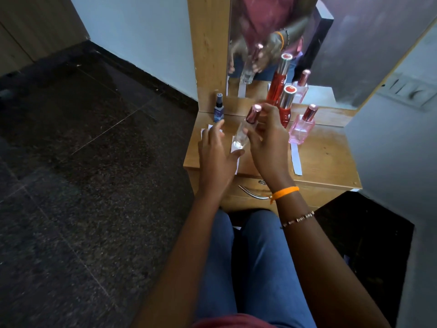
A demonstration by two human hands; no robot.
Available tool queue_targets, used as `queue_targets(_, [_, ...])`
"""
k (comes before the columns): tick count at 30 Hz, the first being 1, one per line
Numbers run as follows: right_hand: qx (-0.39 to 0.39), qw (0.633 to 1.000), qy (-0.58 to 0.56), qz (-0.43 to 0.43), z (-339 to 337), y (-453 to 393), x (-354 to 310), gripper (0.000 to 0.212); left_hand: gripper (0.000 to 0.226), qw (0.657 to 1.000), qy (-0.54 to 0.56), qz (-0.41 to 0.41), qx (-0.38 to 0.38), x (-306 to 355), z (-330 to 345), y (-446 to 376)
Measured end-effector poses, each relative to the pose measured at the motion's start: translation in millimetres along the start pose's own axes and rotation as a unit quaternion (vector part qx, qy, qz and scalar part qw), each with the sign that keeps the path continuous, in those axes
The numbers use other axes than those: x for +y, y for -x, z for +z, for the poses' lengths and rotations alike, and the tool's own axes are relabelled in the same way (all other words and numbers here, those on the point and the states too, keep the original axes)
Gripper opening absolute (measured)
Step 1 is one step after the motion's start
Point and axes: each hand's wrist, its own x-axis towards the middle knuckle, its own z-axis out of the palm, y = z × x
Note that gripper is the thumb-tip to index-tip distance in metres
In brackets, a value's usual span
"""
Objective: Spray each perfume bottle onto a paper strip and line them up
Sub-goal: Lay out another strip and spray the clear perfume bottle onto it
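Right hand [264, 138] has its grip curled round a clear perfume bottle [243, 136] with a rose-metal cap [253, 113], holding it tilted above the table [331, 162]; the cap is on, so I judge the spray is not under way. Left hand [215, 150] lies with fingers straight and relaxed, gripping nothing, over a paper strip [235, 162] just below the bottle, probably to steady it. A small blue bottle [218, 111] stands at the back left with another strip [210, 127] before it. A red bottle [285, 110] and a pink bottle [302, 126] stand at the right, the pink one with its own strip [296, 159] in front, suggesting the line-up runs bottle behind strip. Free room is scarce: the table's front edge is near the strips, and a mirror [331, 55] closes the back.
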Motion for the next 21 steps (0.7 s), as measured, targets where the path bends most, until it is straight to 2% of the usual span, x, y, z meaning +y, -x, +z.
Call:
queue_targets(3, [-0.016, 0.999, -0.031, 0.031, -12.4, 14.3, -4.4, 0.041, 0.064, 0.998, 0.032, 0.048, -0.029, 7.7, -3.9, 2.3])
queue_targets(7, [-0.034, 0.997, -0.046, 0.052, -23.9, 19.2, -7.5, 0.041, 0.037, 0.996, 0.047, 0.073, -0.036, 15.1, -2.7, 13.0])
queue_targets(10, [-0.008, 0.996, -0.060, 0.070, -30.3, 17.1, -9.0, 0.038, 0.028, 0.996, 0.031, 0.080, -0.039, 16.5, -1.2, 18.8])
queue_targets(14, [0.010, 0.994, -0.091, 0.057, -36.4, 13.4, -12.3, 0.018, 0.031, 0.996, 0.002, 0.077, -0.039, 14.4, -1.7, 20.1])
queue_targets(17, [0.015, 0.985, -0.150, 0.078, -40.5, 12.1, -9.3, 0.016, 0.036, 0.997, 0.008, 0.062, -0.034, 12.6, -2.9, 20.6])
queue_targets(21, [0.011, 0.995, -0.071, 0.071, -41.1, 14.9, 7.9, 0.024, 0.033, 0.999, 0.035, 0.038, -0.017, 9.4, -6.0, 18.5])
